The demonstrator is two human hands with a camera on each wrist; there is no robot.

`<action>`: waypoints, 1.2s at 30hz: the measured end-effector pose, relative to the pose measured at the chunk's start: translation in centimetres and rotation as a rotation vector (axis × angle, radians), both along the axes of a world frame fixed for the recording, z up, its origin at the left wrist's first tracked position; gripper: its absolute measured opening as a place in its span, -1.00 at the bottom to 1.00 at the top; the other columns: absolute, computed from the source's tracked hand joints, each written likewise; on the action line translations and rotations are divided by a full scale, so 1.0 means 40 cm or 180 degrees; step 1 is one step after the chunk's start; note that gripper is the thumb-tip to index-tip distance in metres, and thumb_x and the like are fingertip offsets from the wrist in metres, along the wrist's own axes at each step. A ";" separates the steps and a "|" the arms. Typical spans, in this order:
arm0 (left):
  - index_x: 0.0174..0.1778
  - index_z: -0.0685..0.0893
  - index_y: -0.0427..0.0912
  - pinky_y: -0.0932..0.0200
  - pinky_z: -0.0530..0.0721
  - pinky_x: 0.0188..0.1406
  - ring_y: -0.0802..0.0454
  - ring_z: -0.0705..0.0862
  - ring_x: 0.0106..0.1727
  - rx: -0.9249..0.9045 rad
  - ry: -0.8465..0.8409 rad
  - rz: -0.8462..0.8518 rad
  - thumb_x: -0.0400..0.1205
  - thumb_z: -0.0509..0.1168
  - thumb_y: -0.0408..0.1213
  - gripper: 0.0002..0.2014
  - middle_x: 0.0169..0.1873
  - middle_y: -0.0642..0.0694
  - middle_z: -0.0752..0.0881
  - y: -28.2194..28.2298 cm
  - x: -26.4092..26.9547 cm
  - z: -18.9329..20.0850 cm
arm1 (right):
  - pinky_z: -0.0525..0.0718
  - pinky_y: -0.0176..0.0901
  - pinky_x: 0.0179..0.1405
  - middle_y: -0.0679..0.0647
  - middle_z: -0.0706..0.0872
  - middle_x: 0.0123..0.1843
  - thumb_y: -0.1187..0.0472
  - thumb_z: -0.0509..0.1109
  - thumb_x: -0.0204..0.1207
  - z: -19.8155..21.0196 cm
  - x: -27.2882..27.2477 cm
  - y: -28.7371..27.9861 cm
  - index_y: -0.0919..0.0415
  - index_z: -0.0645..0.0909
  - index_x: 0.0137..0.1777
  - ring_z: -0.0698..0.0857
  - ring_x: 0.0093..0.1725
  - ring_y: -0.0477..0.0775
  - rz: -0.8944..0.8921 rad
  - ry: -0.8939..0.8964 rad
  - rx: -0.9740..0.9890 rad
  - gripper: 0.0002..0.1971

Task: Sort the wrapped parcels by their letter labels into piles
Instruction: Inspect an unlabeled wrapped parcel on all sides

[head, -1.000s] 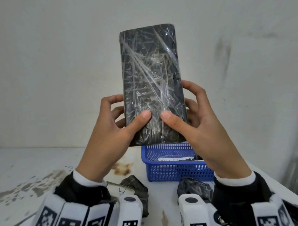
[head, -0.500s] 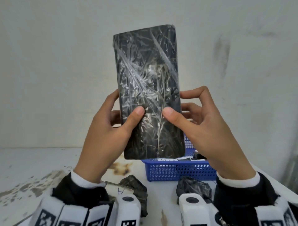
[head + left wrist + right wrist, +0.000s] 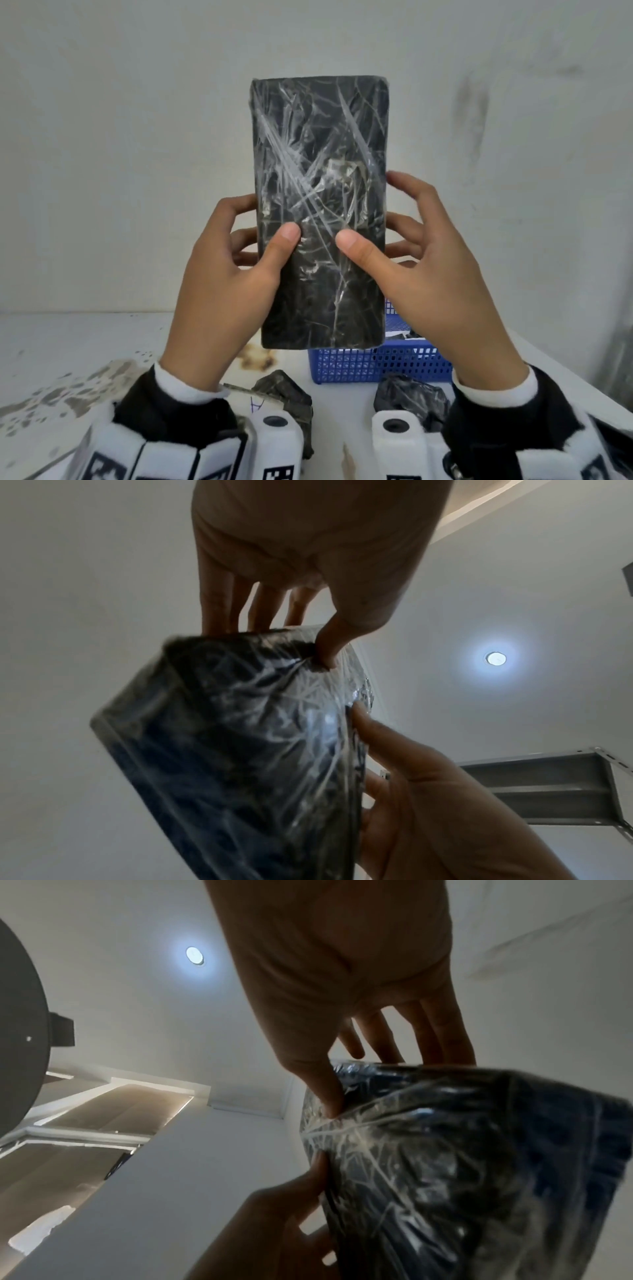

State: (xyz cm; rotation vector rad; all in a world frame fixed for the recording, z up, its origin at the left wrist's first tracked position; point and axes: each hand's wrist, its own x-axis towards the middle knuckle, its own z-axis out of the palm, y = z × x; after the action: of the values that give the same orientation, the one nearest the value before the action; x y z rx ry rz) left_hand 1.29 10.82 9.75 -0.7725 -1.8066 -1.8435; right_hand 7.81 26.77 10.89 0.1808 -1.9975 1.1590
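Observation:
A black parcel (image 3: 320,164) wrapped in clear film stands upright in the air in front of the wall. My left hand (image 3: 269,234) grips its left edge and my right hand (image 3: 371,233) grips its right edge. Both thumbs lie on the near face and the fingers curl behind. This face shows no letter label. From below, the left wrist view shows the parcel (image 3: 240,750) with my left thumb (image 3: 329,647) pressed into the film. The right wrist view shows the parcel (image 3: 462,1164) pinched by my right hand (image 3: 346,1077).
A blue mesh basket (image 3: 376,366) sits on the white table (image 3: 85,342) behind the parcel, with more parcels inside. Two crumpled black parcels lie near my wrists, the left one (image 3: 284,390) beside a slip marked A (image 3: 257,404) and the right one (image 3: 411,397). A wall stands close behind.
The parcel has turned from a slight tilt to square and upright, and has come down a little. Both hands have shifted their hold along its edges.

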 end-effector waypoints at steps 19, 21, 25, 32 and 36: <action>0.02 0.50 0.07 0.21 0.68 -0.27 0.15 0.79 -0.32 -0.0134 -0.0036 0.0148 0.47 0.36 0.16 -0.65 -0.14 0.08 0.82 0.003 0.014 0.002 | 0.70 -0.37 -0.40 -0.19 0.81 -0.04 -0.24 0.43 0.49 -0.005 -0.004 -0.008 -0.19 0.49 0.18 0.77 -0.40 -0.15 -0.0166 0.0151 -0.0170 -0.66; -0.02 0.49 0.08 0.24 0.65 -0.30 0.16 0.79 -0.32 -0.0146 -0.0045 0.0126 0.49 0.34 0.16 -0.69 -0.15 0.06 0.82 0.003 0.013 0.002 | 0.73 -0.32 -0.37 -0.18 0.82 -0.04 -0.26 0.42 0.49 -0.005 -0.006 -0.006 -0.20 0.49 0.16 0.77 -0.39 -0.14 -0.0179 0.0144 -0.0153 -0.66; -0.16 0.48 0.03 0.12 0.67 -0.24 0.13 0.77 -0.21 -0.0081 -0.0033 0.0181 0.45 0.32 0.21 -0.66 -0.17 0.07 0.81 0.007 0.011 -0.002 | 0.74 -0.27 -0.28 -0.11 0.84 -0.08 -0.28 0.42 0.46 -0.006 -0.011 -0.002 -0.19 0.49 0.08 0.79 -0.30 -0.14 -0.0177 0.0094 -0.0108 -0.68; 0.26 0.46 0.28 0.22 0.69 -0.10 0.22 0.76 -0.08 -0.0103 -0.0048 0.0236 0.36 0.30 0.26 -0.46 -0.02 0.21 0.76 0.009 0.017 0.001 | 0.79 -0.23 -0.24 -0.23 0.79 0.09 -0.27 0.50 0.40 -0.003 0.002 -0.012 -0.19 0.51 0.15 0.80 -0.25 -0.18 -0.0227 0.0138 -0.0091 -0.59; 0.32 0.56 0.34 0.12 0.74 -0.03 0.22 0.77 -0.06 -0.0192 0.0164 0.0199 0.44 0.30 0.22 -0.51 -0.05 0.28 0.79 0.006 0.024 0.005 | 0.66 -0.41 -0.23 -0.32 0.75 0.04 -0.38 0.52 0.26 -0.001 0.005 -0.026 -0.27 0.46 0.16 0.72 -0.12 -0.21 -0.0387 0.0151 -0.0081 -0.48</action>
State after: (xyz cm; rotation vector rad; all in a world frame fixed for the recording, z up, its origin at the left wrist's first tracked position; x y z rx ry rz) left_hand 2.26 11.06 9.93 -0.7692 -1.8403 -1.7214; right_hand 8.00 25.72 10.84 0.0722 -1.9238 1.0926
